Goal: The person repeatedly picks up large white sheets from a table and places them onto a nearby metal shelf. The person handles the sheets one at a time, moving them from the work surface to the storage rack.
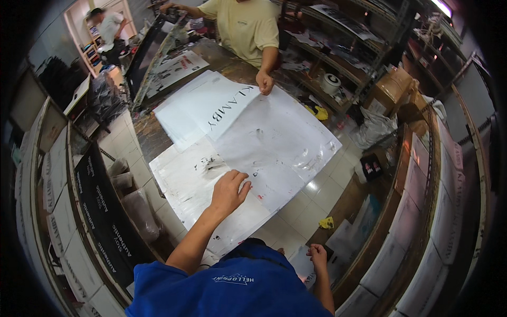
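Observation:
My left hand [229,191] is over the near part of the table, its fingers loosely bent and apart with nothing in them. Beneath it lies a large white sheet [185,177] marked with dark ink smudges. My right hand [318,255] hangs low at my right side, fingers curled in; whatever they hold, if anything, is hidden. A dark object [329,253] shows right beside it. Farther off, a translucent white bag-like sheet [198,105] with dark lettering lies on the table covering. Across the table, a co-worker's hand [265,83] pinches its right corner.
A hinged screen-printing frame [150,58] stands tilted at the far left, held by the co-worker's other hand. Racks of printed white panels [422,211] flank me on both sides. Shelves [338,63] and cardboard boxes [391,90] stand at the right. Another person [110,31] is at the back left.

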Demonstrator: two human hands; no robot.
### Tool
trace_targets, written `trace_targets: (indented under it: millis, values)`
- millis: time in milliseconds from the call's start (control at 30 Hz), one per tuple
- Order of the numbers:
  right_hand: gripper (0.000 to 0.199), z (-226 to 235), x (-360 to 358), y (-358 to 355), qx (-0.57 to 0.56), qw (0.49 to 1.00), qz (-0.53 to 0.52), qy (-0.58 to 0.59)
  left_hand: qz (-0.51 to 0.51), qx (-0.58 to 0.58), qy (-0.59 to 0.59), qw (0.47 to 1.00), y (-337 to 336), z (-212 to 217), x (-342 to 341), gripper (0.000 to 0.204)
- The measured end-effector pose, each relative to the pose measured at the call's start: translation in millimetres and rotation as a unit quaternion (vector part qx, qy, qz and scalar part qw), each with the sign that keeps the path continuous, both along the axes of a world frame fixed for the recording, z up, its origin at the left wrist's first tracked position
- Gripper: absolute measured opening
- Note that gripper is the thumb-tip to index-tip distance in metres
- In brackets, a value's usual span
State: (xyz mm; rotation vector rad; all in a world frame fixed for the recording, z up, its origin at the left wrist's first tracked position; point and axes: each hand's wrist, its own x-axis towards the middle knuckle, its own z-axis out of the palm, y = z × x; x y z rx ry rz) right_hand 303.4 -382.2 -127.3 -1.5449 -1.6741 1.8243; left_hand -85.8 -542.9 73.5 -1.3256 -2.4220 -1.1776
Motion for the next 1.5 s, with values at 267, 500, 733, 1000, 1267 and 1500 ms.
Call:
trace_targets:
  millis: [267, 500, 733, 1000, 1267, 1500]
  values:
    - [0.018, 3, 5, -7, -0.003, 0.999, -0.035, -0.007, -0.011, -0.075, 0.123, 0.989, 66, -15, -28, 0.02]
    - [0.019, -6, 23, -15, 0.004, 0.999, -0.045, -0.027, -0.006, -0.236, 0.197, 0.951, 109, -84, -90, 0.013]
    - [0.02, -8, 18, -17, -0.019, 0.999, -0.043, -0.008, 0.045, -0.359, 0.189, 0.913, 141, -99, -107, 0.012]
    - [0.033, 87, -84, -3, 0.038, 0.991, 0.072, 0.102, -0.041, -0.297, 0.163, 0.94, 116, -67, -58, 0.015]
    - [0.039, 164, -144, 1, 0.002, 0.969, 0.127, 0.214, -0.28, -0.179, 0.019, 0.943, 96, -18, 97, 0.026]
    - [0.023, 194, -75, -2, 0.243, 0.961, 0.074, 0.112, -0.404, -0.059, -0.08, 0.909, 82, 7, 155, 0.009]
